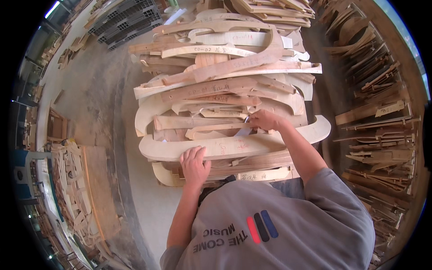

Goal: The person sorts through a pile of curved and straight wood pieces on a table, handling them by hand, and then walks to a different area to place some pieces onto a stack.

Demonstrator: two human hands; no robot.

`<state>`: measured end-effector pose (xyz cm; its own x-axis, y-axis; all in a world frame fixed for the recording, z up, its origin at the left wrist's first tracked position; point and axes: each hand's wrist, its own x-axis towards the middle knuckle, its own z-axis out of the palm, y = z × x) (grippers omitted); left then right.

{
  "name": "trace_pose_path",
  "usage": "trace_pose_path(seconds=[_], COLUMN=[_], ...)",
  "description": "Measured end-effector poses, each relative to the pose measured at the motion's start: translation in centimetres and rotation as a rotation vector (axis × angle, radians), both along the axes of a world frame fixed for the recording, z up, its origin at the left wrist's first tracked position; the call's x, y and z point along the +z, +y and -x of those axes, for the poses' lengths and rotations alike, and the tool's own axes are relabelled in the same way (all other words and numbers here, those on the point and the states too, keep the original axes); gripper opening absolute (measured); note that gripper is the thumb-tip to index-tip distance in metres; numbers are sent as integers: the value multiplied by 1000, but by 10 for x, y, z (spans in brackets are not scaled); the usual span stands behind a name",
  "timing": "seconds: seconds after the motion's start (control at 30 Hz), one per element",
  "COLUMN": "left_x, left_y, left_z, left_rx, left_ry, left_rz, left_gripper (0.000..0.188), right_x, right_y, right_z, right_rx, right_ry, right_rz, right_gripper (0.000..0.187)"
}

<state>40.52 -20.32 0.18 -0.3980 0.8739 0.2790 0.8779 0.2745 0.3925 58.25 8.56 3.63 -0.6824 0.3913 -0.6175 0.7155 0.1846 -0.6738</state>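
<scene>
Head view: hands apart. Left hand [195,164] laid over near edge of curved board [258,145], right hand [266,120] at slat [213,129] beyond; can't tell if either grips. Board spans stack [225,72], right tip overhanging. Floor [96,96] left, rack [375,135] right.

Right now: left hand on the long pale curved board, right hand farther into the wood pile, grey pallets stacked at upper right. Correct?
Not quite: the head view shows the grey pallets stacked at upper left, not upper right. The rest stands: left hand on the long pale curved board, right hand farther into the wood pile.
</scene>
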Motion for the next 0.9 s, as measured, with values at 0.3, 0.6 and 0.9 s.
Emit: trace_pose_path(seconds=[0.3,0.6,0.9], left_x=[0,-2,0], left_y=[2,1,2], left_z=[0,-1,-1], left_rx=[-6,17,15], left_ry=[-13,-5,-10], left_rz=[-12,-3,-7], left_gripper=[40,40,42], right_x=[-17,15,-3], right_y=[4,-34,-56], right_z=[0,0,1], right_rx=[257,124,101], right_ry=[54,492,561], right_rz=[-16,-272,-647], right_gripper=[21,15,28])
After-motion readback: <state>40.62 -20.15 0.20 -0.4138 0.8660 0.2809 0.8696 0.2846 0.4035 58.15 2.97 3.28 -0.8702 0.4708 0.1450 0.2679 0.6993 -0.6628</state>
